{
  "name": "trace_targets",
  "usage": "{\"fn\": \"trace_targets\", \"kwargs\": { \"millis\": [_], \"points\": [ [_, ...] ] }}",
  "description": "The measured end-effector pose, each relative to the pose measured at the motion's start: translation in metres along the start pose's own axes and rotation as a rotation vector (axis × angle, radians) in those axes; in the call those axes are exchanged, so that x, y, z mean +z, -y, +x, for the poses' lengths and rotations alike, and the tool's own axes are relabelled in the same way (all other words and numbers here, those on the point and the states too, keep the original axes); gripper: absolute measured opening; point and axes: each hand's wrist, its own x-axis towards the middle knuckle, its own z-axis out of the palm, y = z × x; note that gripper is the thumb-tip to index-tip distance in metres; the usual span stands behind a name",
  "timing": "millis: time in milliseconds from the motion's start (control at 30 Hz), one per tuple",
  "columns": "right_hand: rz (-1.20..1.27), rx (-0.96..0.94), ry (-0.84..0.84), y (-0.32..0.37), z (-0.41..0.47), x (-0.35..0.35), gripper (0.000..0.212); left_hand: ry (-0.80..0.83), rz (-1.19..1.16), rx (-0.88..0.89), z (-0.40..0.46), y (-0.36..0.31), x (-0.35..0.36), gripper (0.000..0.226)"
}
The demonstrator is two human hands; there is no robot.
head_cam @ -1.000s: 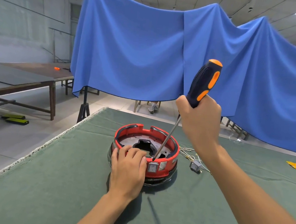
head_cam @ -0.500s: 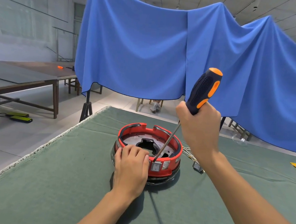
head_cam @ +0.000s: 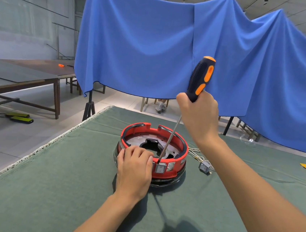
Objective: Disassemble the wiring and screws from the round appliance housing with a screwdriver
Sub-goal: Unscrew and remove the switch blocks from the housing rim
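Round red housing (head_cam: 172, 171) sits flat, open side up, grey switch (head_cam: 160, 168) on its near wall. Black-and-orange screwdriver (head_cam: 199, 81) stands tilted, tip down at the near rim. Loose wiring (head_cam: 199, 158) lies just right.

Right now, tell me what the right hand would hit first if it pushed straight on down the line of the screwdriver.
Probably the red housing: the right hand drives the screwdriver down toward its near inner rim, just above the white switch. The tip looks already there; depth is uncertain.

No readable text anywhere — switch (head_cam: 160, 168) markings too small.
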Motion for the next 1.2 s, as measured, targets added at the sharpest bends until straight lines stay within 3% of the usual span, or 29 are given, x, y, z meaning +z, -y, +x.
{"fn": "trace_targets", "kwargs": {
  "millis": [200,467,833,1067,1200],
  "points": [
    [-0.086,0.105,0.153,-0.01,-0.004,0.037,0.037,0.021,0.011,-0.002,0.002,0.005,0.001,0.028],
    [-0.112,-0.01,0.192,-0.005,0.005,0.041,0.04,-0.004,-0.023,-0.013,0.004,0.001,0.005,0.035],
    [-0.009,-0.246,0.012,0.004,-0.012,0.005,0.041,-0.013,-0.024,-0.017,0.003,-0.002,0.004,0.033],
    [-0.091,-0.369,0.112,0.016,-0.019,0.019,0.038,0.024,-0.004,-0.015,0.004,-0.001,0.001,0.032],
    [-0.143,-0.327,0.178,0.014,-0.008,0.029,0.041,0.05,-0.002,-0.017,0.005,0.001,0.001,0.025]
  ]
}}
